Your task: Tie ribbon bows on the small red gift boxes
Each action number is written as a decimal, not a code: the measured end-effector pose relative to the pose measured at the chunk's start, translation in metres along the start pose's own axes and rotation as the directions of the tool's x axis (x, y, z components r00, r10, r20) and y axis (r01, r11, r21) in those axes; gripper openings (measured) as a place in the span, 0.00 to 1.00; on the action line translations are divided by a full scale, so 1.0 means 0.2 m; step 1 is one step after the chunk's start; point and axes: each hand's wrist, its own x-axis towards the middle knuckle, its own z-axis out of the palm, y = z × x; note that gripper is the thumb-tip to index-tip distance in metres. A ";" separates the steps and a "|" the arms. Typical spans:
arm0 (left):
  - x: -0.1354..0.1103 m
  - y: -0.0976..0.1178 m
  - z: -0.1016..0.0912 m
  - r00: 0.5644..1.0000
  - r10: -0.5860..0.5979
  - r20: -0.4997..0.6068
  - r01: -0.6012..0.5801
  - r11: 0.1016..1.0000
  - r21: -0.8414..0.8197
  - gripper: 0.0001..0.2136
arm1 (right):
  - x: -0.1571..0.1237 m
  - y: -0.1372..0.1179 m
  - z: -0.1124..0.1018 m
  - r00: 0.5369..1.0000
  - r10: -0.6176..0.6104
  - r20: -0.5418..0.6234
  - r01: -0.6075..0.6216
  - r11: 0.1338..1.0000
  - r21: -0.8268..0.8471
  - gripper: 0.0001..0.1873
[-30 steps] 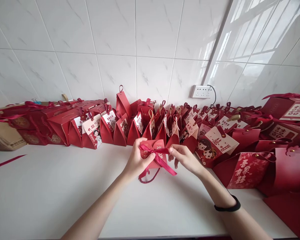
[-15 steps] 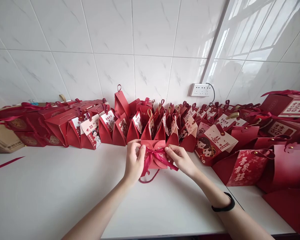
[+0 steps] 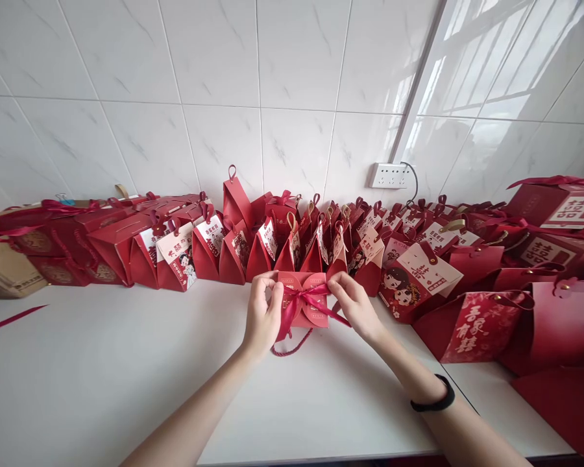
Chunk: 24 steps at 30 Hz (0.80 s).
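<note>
A small red gift box (image 3: 316, 317) with rounded overlapping flaps sits on the white table in front of me. A dark red ribbon (image 3: 309, 298) is tied in a bow across its top. My left hand (image 3: 264, 311) is closed at the box's left side, its fingers pinching the ribbon's left loop. On the right, my right hand (image 3: 354, 303) pinches the right loop between thumb and fingers. The ribbon's tails hang down at both sides. A twisted red cord handle (image 3: 294, 350) curves out onto the table at the near side.
Rows of red gift boxes (image 3: 206, 250) with loop handles stand along the tiled wall. More red boxes (image 3: 486, 324) crowd the right side. A loose ribbon strip (image 3: 14, 320) lies at left, near a brown paper bag (image 3: 10, 269). A power strip (image 3: 389, 175) is on the wall.
Both hands have shifted slightly, the right one a little up and outward with the loop. The box top has turned more toward me and the bow's right loop looks pulled straighter.
</note>
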 end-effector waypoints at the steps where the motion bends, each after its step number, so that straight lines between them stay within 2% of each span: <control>1: 0.00 0.00 0.00 1.000 -0.006 -0.001 0.006 1.000 -0.006 0.08 | -0.01 0.00 -0.01 0.995 -0.100 0.009 0.101 0.992 -0.079 0.24; 3: 0.00 0.00 0.00 1.000 -0.013 -0.006 0.013 1.000 -0.015 0.08 | -0.02 0.00 -0.02 0.951 -0.278 0.137 0.303 0.928 -0.218 0.41; 5: 0.00 0.00 0.00 1.000 -0.022 -0.022 0.022 1.000 -0.019 0.08 | -0.02 0.00 -0.02 0.894 -0.331 0.302 0.422 0.849 -0.319 0.57; 6: 0.00 0.00 0.00 0.999 -0.038 -0.036 0.037 0.999 -0.024 0.08 | -0.02 0.01 -0.02 0.880 -0.326 0.344 0.447 0.814 -0.371 0.59; 9: 0.02 0.00 -0.01 0.984 -0.158 -0.078 0.147 0.981 -0.128 0.10 | -0.02 0.02 -0.01 0.884 -0.304 0.355 0.452 0.750 -0.483 0.57; 12: 0.03 0.00 -0.03 0.965 -0.247 -0.082 0.219 0.940 -0.262 0.11 | -0.01 0.03 -0.01 0.887 -0.303 0.347 0.448 0.742 -0.498 0.58; 14: 0.04 0.00 -0.05 0.977 -0.205 -0.054 0.189 0.956 -0.224 0.11 | -0.02 0.03 -0.01 0.882 -0.315 0.351 0.459 0.740 -0.491 0.57; 18: 0.02 0.02 -0.07 0.999 -0.017 0.032 0.019 0.998 -0.062 0.06 | -0.02 0.02 -0.01 0.863 -0.359 0.356 0.499 0.717 -0.487 0.56; 24: 0.01 0.02 -0.06 0.993 0.114 0.037 -0.114 0.993 -0.002 0.06 | -0.02 0.03 0.00 0.813 -0.454 0.365 0.582 0.656 -0.481 0.55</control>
